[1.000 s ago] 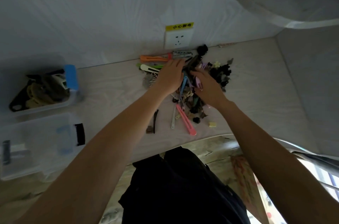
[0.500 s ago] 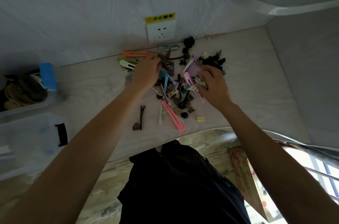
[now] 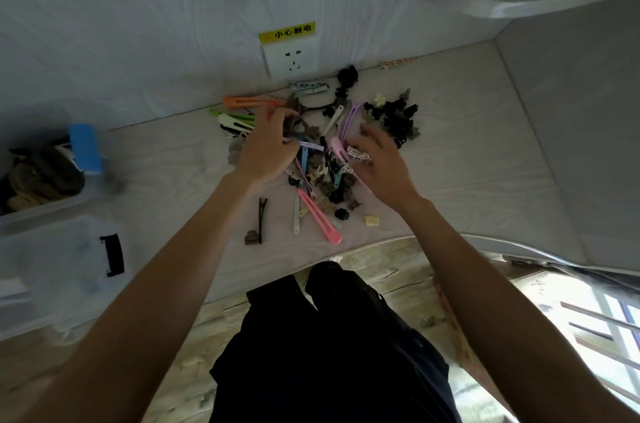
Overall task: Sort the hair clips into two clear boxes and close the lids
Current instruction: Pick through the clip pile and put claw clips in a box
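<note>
Hair clips (image 3: 322, 159) lay heaped mid-frame on pale desk (image 3: 467, 159), below wall socket (image 3: 292, 60). Left hand (image 3: 266, 152) over heap's left side, fingers curled, pinching lilac clip (image 3: 310, 144). Right hand (image 3: 381, 166) over heap's right side, fingers loosely bent; silver clip (image 3: 358, 155) at thumb, grasp unclear. Pink clip (image 3: 320, 218) and black clip (image 3: 261, 220) lay apart, nearer desk edge. Two clear boxes at left edge of frame: upper box (image 3: 52, 180) part filled with brown clips, blue latch; lower box (image 3: 59, 270) with black latch.
</note>
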Motion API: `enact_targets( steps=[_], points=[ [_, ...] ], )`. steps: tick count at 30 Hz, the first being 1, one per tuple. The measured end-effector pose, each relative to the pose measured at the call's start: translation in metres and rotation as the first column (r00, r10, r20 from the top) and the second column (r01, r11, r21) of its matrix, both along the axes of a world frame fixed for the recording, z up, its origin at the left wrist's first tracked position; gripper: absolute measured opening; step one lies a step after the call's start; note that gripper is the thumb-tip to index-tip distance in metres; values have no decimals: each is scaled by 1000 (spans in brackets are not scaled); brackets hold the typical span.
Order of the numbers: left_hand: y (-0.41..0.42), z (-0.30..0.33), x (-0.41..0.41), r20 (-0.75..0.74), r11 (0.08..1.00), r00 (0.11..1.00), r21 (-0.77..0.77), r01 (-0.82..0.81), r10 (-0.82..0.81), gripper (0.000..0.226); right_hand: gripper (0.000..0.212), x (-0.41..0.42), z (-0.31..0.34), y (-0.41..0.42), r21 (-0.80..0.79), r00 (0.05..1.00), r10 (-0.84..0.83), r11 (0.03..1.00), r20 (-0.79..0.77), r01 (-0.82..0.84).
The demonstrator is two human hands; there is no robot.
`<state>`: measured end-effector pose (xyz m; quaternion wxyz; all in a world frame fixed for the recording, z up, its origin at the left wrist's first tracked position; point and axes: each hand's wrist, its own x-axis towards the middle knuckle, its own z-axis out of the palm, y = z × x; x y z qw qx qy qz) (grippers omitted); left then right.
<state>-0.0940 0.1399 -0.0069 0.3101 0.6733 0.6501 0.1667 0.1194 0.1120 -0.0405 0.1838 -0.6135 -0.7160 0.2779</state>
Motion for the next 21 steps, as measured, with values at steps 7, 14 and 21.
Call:
enact_targets(
  steps=[7,14,21],
  points=[
    [-10,8,-3,-77,955,997,297,0,24,40,62,40,22,26,-20,971,-14,1000,240,19],
    [-24,29,9,-43,921,995,378,96,-86,37,22,8,9,23,34,986,29,999,166,-35],
    [-51,29,-35,167,969,974,168,-180,152,55,10,-32,71,15,-303,809,-346,928,-475,218]
  ],
)
